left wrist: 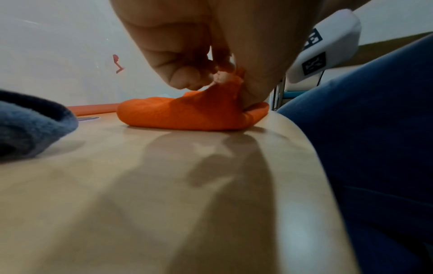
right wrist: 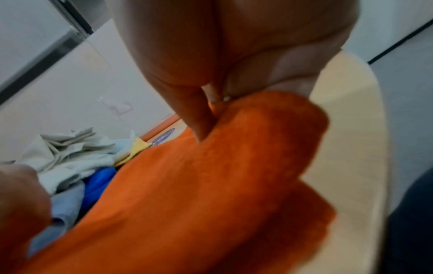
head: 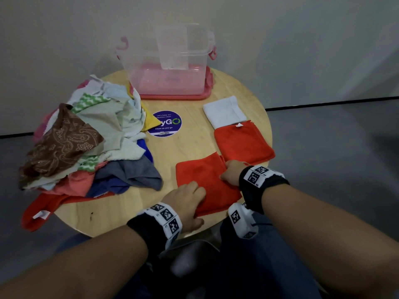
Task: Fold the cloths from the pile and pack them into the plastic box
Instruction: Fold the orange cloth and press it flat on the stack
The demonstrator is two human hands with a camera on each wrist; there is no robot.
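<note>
Both hands pinched a folded orange cloth on the round tabletop. L hand gripped its near edge, R hand its right edge.

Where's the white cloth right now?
Head view: the white cloth lies folded on the table's far right, between the plastic box and a folded red cloth.

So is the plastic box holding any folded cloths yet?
Empty. Through the clear plastic box only its pink base shows; the white cloth and red cloth lie folded on the table.
</note>
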